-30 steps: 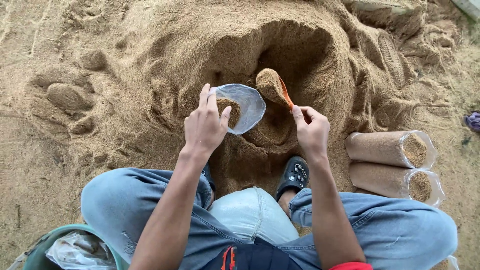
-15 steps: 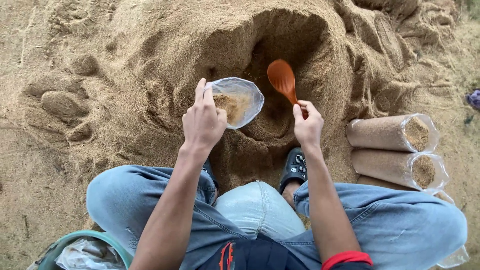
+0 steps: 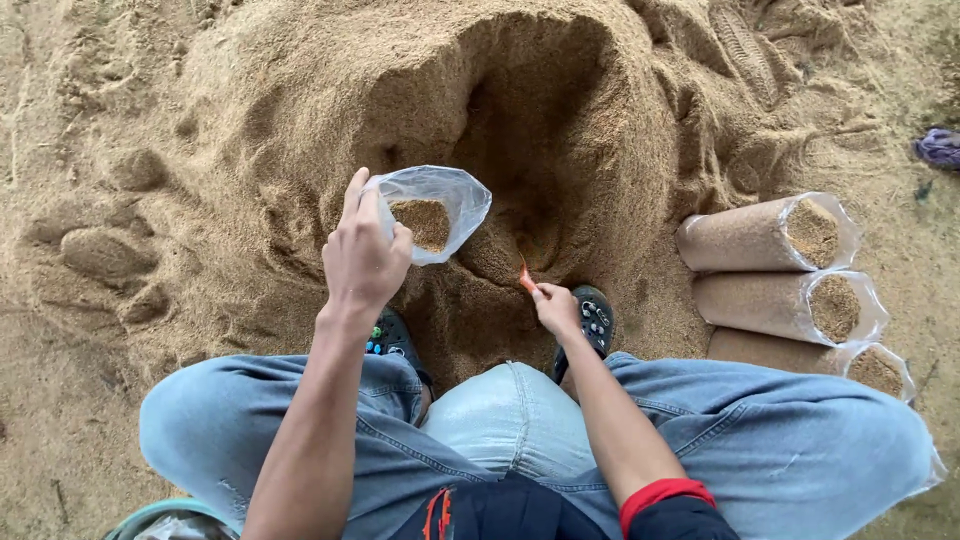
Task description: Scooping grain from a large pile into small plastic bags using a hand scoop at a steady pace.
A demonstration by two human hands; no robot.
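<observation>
In the middle of the frame, the left hand point(image 3: 362, 255) pinches a soft, floppy plastic bag point(image 3: 430, 210) by its rim; the right hand point(image 3: 556, 308) grips an orange scoop point(image 3: 525, 278).

Site was an open work spot on bare ground, not a room: no floor, walls or furniture in view, only loose tan granular material, sand or sawdust by the look. A large heap point(image 3: 330, 110) of it rose from 10 to 1 o'clock, with a deep hollow point(image 3: 535, 150) dug into its face at 12. Footprints and a tyre-like tread mark point(image 3: 745, 50) were pressed into the surface at 1 o'clock. Three filled clear plastic bags point(image 3: 760, 270) lay stacked on their sides at 3 o'clock, mouths open. The person squatted directly on the ground in jeans and rubber clogs point(image 3: 595, 320).
</observation>
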